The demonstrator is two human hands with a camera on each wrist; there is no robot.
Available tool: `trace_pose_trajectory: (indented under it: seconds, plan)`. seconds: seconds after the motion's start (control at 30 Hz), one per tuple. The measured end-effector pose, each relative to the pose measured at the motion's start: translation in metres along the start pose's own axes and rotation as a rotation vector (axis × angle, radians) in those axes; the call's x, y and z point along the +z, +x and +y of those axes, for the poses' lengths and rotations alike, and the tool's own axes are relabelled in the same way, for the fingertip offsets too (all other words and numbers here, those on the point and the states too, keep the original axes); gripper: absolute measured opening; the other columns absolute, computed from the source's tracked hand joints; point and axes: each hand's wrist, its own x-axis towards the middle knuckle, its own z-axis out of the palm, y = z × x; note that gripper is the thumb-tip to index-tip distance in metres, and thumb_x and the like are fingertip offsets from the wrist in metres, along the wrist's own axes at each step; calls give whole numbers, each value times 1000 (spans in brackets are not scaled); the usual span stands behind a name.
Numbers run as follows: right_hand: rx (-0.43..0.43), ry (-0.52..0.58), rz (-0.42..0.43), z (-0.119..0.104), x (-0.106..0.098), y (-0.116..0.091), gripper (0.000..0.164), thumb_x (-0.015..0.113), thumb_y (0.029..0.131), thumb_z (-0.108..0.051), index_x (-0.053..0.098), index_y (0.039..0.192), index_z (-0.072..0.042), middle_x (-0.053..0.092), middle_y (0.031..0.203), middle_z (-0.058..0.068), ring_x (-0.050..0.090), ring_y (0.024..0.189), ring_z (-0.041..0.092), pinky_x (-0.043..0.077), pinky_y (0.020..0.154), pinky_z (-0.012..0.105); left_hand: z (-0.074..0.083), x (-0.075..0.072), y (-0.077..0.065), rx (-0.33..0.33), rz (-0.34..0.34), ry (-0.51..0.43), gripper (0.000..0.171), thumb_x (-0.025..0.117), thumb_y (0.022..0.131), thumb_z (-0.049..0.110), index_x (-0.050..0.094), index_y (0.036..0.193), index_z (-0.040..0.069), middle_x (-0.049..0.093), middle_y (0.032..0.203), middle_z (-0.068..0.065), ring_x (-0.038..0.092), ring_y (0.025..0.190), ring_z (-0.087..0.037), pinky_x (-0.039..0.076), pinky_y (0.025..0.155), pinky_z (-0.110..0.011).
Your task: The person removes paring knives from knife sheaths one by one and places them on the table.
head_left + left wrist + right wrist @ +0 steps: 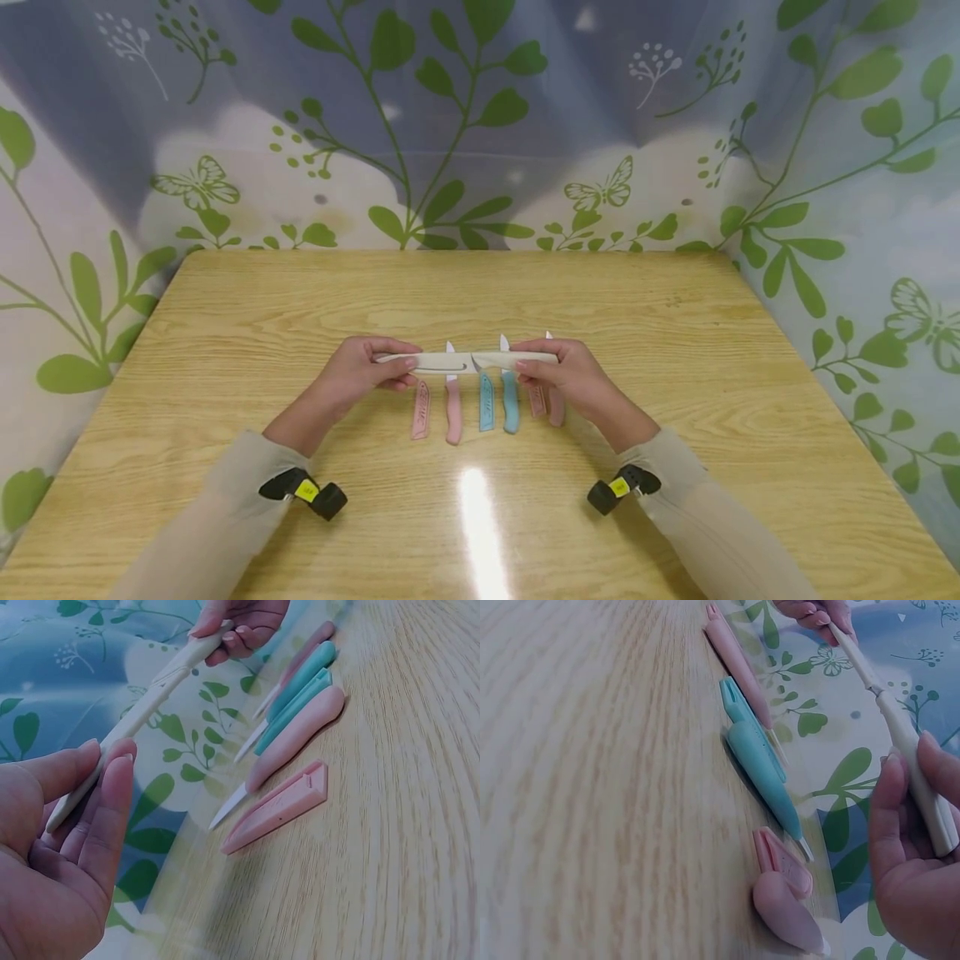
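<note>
Above the table, my left hand (352, 373) pinches a white knife sheath (441, 362) between thumb and fingers. My right hand (576, 372) grips the handle of a white knife (498, 360), in line with the sheath. A short bit of blade shows between handle and sheath; the rest of the blade is hidden inside. Below lie a pink sheath (422, 410), a pink knife (453, 412), a blue sheath (487, 402) and a blue knife (511, 404). Another pink sheath (789, 870) and a dusty-pink knife (786, 913) lie under my right hand.
The wooden table (300, 308) carries the row of bare-bladed knives, blades toward the far edge. A leaf-patterned curtain (465, 125) hangs behind and along both sides. A bright glare strip (480, 525) falls on the near part of the tabletop.
</note>
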Motion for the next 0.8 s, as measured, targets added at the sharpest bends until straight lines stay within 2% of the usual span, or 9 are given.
trace_pose_trajectory:
  seconds: [0.3, 0.47, 0.67, 0.8]
  plan:
    - [-13, 5, -2, -2, 1, -1, 29, 66, 88, -6, 64, 115, 5, 67, 93, 17, 64, 72, 14, 55, 65, 25, 3, 0, -3, 0, 13, -1, 26, 63, 89, 0, 61, 112, -13, 71, 89, -18, 70, 70, -16, 58, 65, -24]
    - [-8, -14, -2, -1, 0, -1, 30, 69, 87, -6, 65, 114, 4, 68, 89, 23, 62, 69, 13, 54, 65, 28, 2, -1, -3, -5, 8, 32, 26, 64, 89, 1, 62, 110, -13, 70, 91, -19, 69, 68, -14, 59, 65, -27]
    - [-29, 9, 17, -1, 2, -1, 29, 68, 87, -7, 64, 113, 6, 67, 87, 9, 64, 70, 11, 55, 65, 23, 4, 0, -3, -16, 38, -1, 26, 62, 90, 0, 60, 112, -14, 71, 76, -3, 68, 66, -9, 58, 65, -24]
    - [-26, 47, 26, -1, 3, 0, 29, 67, 88, -5, 63, 113, 8, 67, 87, 6, 64, 69, 9, 55, 64, 20, 4, 0, -1, -29, 52, -15, 26, 62, 90, 0, 60, 112, -14, 71, 72, -1, 68, 66, -9, 57, 64, -21]
